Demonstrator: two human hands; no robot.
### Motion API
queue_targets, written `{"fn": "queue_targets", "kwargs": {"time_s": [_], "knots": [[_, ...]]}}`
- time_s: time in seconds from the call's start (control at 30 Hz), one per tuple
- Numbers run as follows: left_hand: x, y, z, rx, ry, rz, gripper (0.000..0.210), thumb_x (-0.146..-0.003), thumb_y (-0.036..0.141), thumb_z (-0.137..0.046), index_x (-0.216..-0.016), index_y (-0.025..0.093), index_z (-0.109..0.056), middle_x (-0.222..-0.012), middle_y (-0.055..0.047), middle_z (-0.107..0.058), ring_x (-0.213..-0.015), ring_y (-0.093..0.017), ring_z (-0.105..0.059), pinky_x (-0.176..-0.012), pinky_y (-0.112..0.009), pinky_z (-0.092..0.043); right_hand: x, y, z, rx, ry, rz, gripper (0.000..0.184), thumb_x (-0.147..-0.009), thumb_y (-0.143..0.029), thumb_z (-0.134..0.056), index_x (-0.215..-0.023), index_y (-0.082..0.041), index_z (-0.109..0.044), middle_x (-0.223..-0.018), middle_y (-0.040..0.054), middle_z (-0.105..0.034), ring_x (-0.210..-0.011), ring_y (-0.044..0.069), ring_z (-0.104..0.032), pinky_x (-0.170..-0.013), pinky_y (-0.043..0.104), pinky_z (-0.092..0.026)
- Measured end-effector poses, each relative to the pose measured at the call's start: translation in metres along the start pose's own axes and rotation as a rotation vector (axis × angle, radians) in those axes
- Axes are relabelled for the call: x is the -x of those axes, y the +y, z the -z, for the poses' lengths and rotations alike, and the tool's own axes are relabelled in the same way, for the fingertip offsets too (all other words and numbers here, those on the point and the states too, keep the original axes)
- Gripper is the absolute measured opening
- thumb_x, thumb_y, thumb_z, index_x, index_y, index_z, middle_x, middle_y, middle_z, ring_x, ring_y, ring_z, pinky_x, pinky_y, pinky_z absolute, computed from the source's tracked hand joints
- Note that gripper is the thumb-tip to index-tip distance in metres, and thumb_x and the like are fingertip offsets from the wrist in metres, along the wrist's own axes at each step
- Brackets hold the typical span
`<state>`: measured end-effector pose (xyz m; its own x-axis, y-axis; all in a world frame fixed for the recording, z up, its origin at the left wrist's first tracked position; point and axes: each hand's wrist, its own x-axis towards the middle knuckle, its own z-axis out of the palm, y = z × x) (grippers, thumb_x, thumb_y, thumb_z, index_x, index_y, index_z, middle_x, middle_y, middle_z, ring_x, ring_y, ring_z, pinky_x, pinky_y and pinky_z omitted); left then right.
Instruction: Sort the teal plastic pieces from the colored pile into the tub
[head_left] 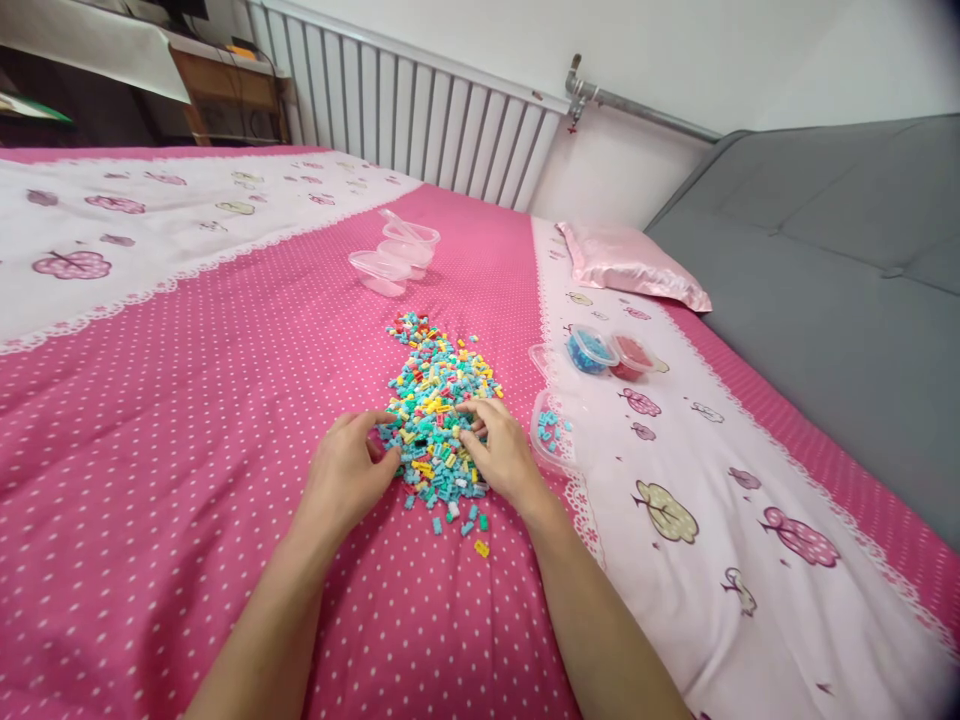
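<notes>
A heap of small building bricks (442,400), mostly light blue with yellow, green, white and red ones, lies on the pink dotted bedspread. My left hand (354,462) rests at the heap's left edge, thumb and fingers apart, with no brick visible in its grasp. On the right side of the heap, my right hand (501,448) has its fingertips among the bricks, index finger and thumb apart. Its other fingers are partly hidden. To its right sits a clear plastic tub (537,440) with several light blue bricks inside. A yellow brick (481,548) lies loose in front.
Beyond the tub are a lidded container of blue bricks (590,350) and one of red bricks (631,356). Clear containers (397,252) stand farther back. A pink pillow (634,265) lies by the grey headboard (825,240). A white radiator (420,100) lines the wall.
</notes>
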<state>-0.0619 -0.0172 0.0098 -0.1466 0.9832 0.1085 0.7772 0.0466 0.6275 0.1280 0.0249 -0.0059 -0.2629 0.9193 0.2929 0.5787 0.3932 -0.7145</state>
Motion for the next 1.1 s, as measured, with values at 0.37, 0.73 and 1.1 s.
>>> {"fn": "queue_targets", "kwargs": {"time_s": [0.37,0.73,1.1], "knots": [[-0.0003,-0.0008,-0.0012,-0.012,0.039,-0.023,0.04,-0.071,0.037,-0.053,-0.103,0.015,-0.063,-0.079,-0.003,-0.057,-0.058,-0.015,-0.052,-0.066,-0.03,-0.043,0.0003,-0.0091,0.0021,0.153,-0.072,-0.008,0.034,-0.082,-0.016,-0.047,-0.114,-0.013,-0.057,-0.119,0.0131,-0.057,-0.105,0.022,-0.056,-0.096,0.04,-0.042],[-0.0005,-0.0008,-0.0009,-0.017,0.033,-0.016,0.039,-0.071,0.037,-0.053,-0.103,0.017,-0.062,-0.08,-0.003,-0.058,-0.059,-0.014,-0.052,-0.067,-0.03,-0.044,-0.0006,-0.0047,-0.0007,0.055,0.015,0.011,0.023,-0.072,-0.009,-0.049,-0.088,-0.02,-0.062,-0.095,0.0032,-0.063,-0.083,0.017,-0.058,-0.078,0.031,-0.047],[-0.0012,-0.0001,0.0001,-0.016,0.03,-0.001,0.039,-0.07,0.038,-0.055,-0.102,0.017,-0.063,-0.08,-0.004,-0.058,-0.06,-0.015,-0.053,-0.066,-0.03,-0.044,-0.0025,-0.0001,-0.0036,-0.169,0.17,-0.133,0.018,-0.073,-0.021,-0.054,-0.09,-0.02,-0.063,-0.093,0.0024,-0.064,-0.073,0.014,-0.057,-0.072,0.03,-0.048]]}}
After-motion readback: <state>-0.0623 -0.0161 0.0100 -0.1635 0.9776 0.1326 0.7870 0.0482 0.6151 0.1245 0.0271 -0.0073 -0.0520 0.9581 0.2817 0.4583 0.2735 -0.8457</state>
